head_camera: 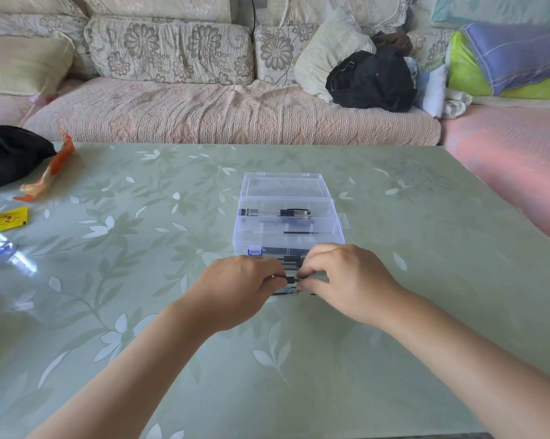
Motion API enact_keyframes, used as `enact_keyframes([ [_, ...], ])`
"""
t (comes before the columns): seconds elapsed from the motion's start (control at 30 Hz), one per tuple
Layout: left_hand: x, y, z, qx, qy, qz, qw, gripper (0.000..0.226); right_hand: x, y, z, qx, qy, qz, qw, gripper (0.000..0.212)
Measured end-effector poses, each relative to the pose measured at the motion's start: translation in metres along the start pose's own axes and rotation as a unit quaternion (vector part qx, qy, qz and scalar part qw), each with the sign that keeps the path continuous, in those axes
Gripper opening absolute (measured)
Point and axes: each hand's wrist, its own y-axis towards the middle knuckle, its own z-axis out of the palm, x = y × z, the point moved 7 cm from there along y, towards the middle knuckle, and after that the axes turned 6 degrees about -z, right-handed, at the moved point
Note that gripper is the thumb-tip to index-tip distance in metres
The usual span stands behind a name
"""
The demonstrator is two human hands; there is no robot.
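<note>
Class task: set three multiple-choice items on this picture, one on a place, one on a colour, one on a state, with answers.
1. Where is the clear box? A on the sofa; B on the table; C on the floor.
2. What colour is the small card at the table's left? A yellow; B red; C white.
3. How are the left hand and right hand? A flat; B pinching one black pen; C gripping the lid.
B, it stands on the green top. A, its face is yellow. B, fingertips meet on the pen.
</note>
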Motion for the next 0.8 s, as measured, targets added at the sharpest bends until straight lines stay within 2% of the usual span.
enact_keyframes([
  [0.13, -0.0013, -0.0008, 0.0018, 0.017, -0.006, 0.006, 1.000, 0.015, -0.0004, -0.0004, -0.0016, -0.029, -0.011, 0.027, 0.999, 0.011],
  [0.3, -0.0011, -0.0007, 0.0016, 0.008, -0.008, 0.005, 1.000, 0.011, 0.0018, -0.0012, -0.0003, -0.027, -0.016, 0.031, 0.999, 0.014],
  [0.57, 0.0035, 0.0008, 0.0026, 0.017, -0.010, -0.022, 1.000, 0.024, 0.0029, -0.0004, 0.0035, 0.009, -0.030, 0.000, 0.999, 0.026],
  [0.8, -0.0003, -0.0009, 0.0020, 0.026, -0.022, -0.006, 0.999, 0.016, 0.0023, -0.0002, -0.0018, -0.021, -0.006, 0.006, 1.000, 0.009],
])
